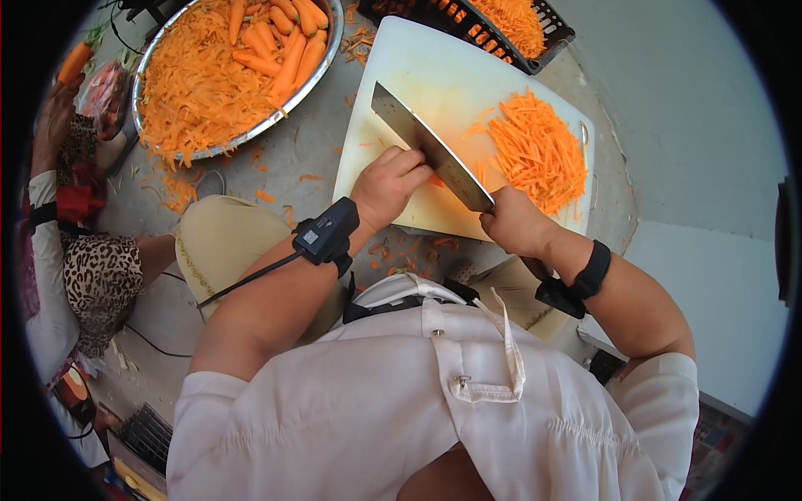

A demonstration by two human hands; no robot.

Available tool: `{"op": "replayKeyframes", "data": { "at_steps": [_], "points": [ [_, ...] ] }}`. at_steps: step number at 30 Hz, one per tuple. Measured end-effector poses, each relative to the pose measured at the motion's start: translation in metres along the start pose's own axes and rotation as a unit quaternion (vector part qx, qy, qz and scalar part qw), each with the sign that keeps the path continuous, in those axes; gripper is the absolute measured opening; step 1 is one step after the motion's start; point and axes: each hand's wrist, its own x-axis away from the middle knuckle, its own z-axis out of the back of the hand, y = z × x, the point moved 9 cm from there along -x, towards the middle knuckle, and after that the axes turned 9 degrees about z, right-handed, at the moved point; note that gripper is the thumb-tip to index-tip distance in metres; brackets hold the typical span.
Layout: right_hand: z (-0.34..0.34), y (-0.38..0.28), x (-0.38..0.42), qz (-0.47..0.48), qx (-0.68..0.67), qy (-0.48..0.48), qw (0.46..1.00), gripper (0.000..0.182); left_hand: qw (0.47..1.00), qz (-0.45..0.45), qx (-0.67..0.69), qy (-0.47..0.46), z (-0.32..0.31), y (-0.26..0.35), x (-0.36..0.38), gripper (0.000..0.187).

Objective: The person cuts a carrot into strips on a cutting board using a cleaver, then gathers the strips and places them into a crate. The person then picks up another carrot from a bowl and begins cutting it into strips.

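Note:
My right hand (pixel 511 219) is wrapped round the handle of a wide cleaver (pixel 434 150), whose blade slants up and left over a white cutting board (pixel 401 75). Against the blade's left side, my left hand (pixel 388 185) has its fingers curled down on the board. A little orange carrot (pixel 436 180) shows beside its fingertips; the rest is hidden by the hand and blade. Right of the cleaver, a heap of carrot strips (pixel 539 154) lies on the board, with a few strips close to the blade.
At the upper left, a metal basin (pixel 337 42) holds carrot shreds and whole carrots. A black crate (pixel 535 63) of shreds stands beyond the board. Scraps lie on the floor. At far left, another person's hand (pixel 54 108) holds a carrot (pixel 75 63).

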Motion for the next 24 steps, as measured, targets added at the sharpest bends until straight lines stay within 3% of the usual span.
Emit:
{"op": "replayKeyframes", "data": {
  "at_steps": [4,6,12,18,24],
  "points": [
    [-0.014,0.002,-0.013,-0.051,-0.036,-0.069,0.996,0.026,1.0,0.004,0.003,0.004,-0.001,0.0,0.002,0.021],
    [-0.019,0.001,-0.034,0.023,-0.013,0.007,1.0,0.025,1.0,0.009,0.006,0.005,0.002,-0.004,-0.001,0.022],
    [-0.019,-0.005,-0.038,0.097,-0.064,0.083,0.99,0.023,1.0,0.004,0.022,0.007,0.003,-0.003,-0.001,0.022],
    [-0.005,0.004,-0.013,0.068,-0.131,0.073,0.986,0.023,1.0,-0.002,0.016,0.003,0.003,-0.001,0.001,0.018],
    [0.008,-0.004,0.011,0.037,-0.059,0.018,0.997,0.022,1.0,-0.011,0.012,0.007,0.0,-0.002,0.002,0.017]
  ]
}}
